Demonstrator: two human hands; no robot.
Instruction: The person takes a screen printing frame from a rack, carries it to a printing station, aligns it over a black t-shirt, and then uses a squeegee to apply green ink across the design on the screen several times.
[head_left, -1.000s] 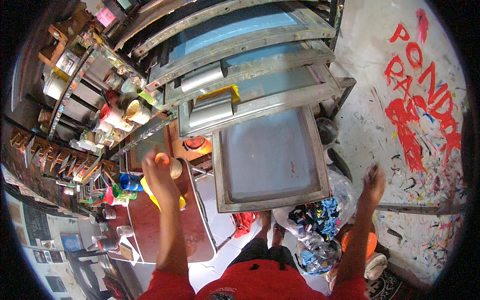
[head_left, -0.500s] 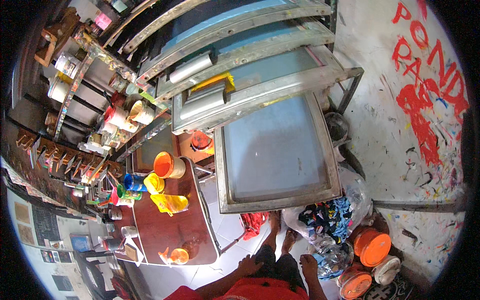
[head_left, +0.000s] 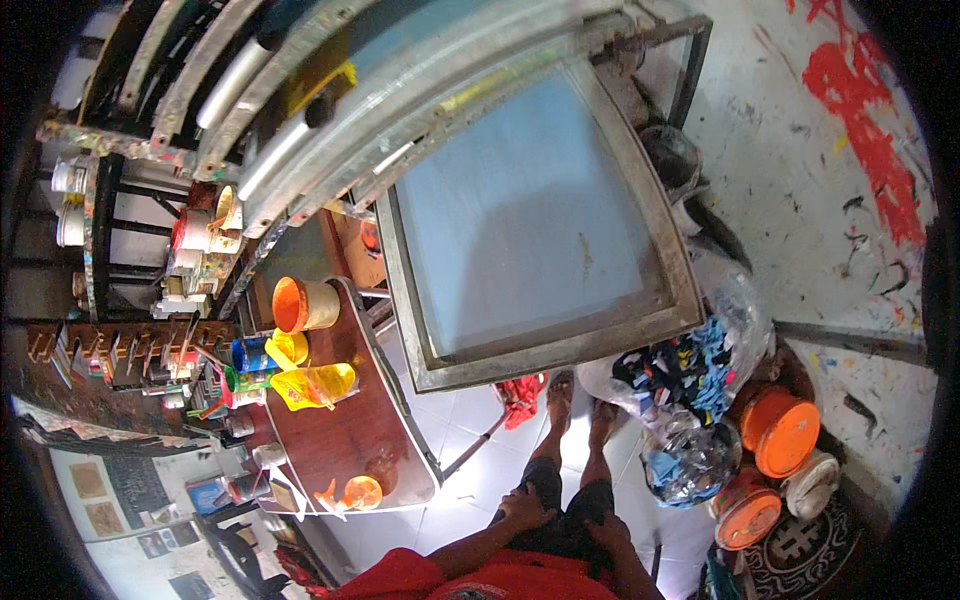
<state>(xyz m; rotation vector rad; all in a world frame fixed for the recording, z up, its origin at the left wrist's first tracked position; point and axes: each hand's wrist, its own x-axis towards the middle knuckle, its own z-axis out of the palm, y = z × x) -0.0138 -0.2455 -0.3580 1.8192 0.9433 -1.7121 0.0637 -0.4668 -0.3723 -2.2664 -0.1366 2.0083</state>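
Observation:
My left hand (head_left: 528,509) rests on my left thigh, fingers laid out over the dark shorts (head_left: 544,482), holding nothing. Against the right leg of the shorts lies my right hand (head_left: 606,533), also without anything in it and with its fingers loosely extended. Ahead of me a framed printing screen (head_left: 540,215) with pale blue-grey mesh juts out from a rack of screens. Both hands are well apart from it.
To the left stands a brown table (head_left: 365,440) with an orange paint tub (head_left: 305,304), a yellow scoop-like piece (head_left: 314,384) and a small orange cup (head_left: 360,493). At right are a plastic bag of cloth scraps (head_left: 690,370) and orange-lidded buckets (head_left: 785,438). Paint cans fill the shelves.
The view has turned and shifted, so the screen appears larger and the rack lies further up and left. My hands have come in from beside my legs onto my thighs.

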